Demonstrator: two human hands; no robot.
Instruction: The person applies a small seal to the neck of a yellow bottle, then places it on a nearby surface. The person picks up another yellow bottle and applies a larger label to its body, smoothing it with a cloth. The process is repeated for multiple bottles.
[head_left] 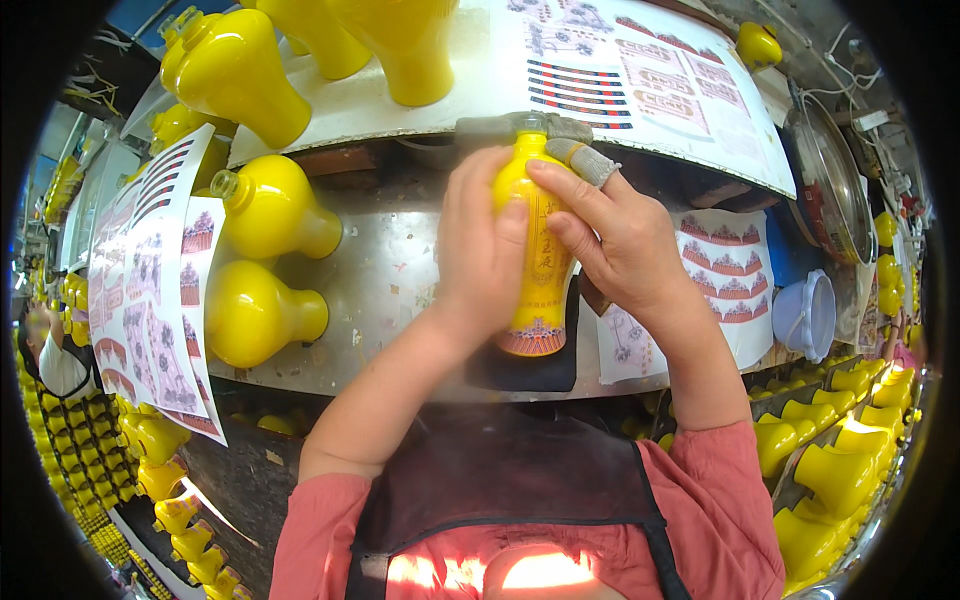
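Observation:
A glossy yellow bottle with a clear glass mouth lies before me, its neck pointing away. Gold lettering runs down its front, and a pink-and-blue patterned band rings its base. My left hand, slightly blurred, is closed along the bottle's left side. My right hand grips the right side near the shoulder, thumb and fingers on the surface. One of its fingers wears a grey cloth wrap. Under the bottle's base is a dark pad.
Yellow bottles lie at the left, and others stand on the white upper shelf. Printed decal sheets hang at the left and lie at the right. A pale bucket is at right. Rows of yellow bottles fill racks on both sides.

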